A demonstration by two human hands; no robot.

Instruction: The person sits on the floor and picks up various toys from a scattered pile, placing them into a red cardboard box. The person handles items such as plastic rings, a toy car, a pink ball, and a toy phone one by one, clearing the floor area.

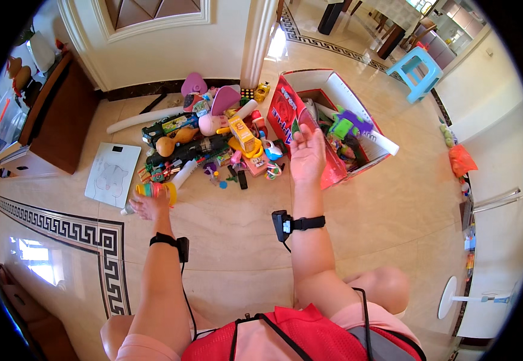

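My left hand (152, 207) is at a ring-shaped yellow, green and orange plastic toy (153, 189), low at the front of a toy pile. The hand covers part of this toy, so whether the fingers grip it is unclear. Palm up with loosely curled fingers, my right hand (307, 155) appears empty in front of the red side of a cardboard box (284, 108). Inside the box are mixed toys, including a green and purple plastic toy (349, 124), and a white tube (383, 141) sticks out over its right edge.
The pile on the tiled floor includes a brown gourd (166, 146), a yellow carton (243, 133) and a long white tube (146, 118). A white bathroom scale (112, 173) lies left. A blue plastic stool (417, 72) stands at back right, a wooden cabinet (62, 122) at left.
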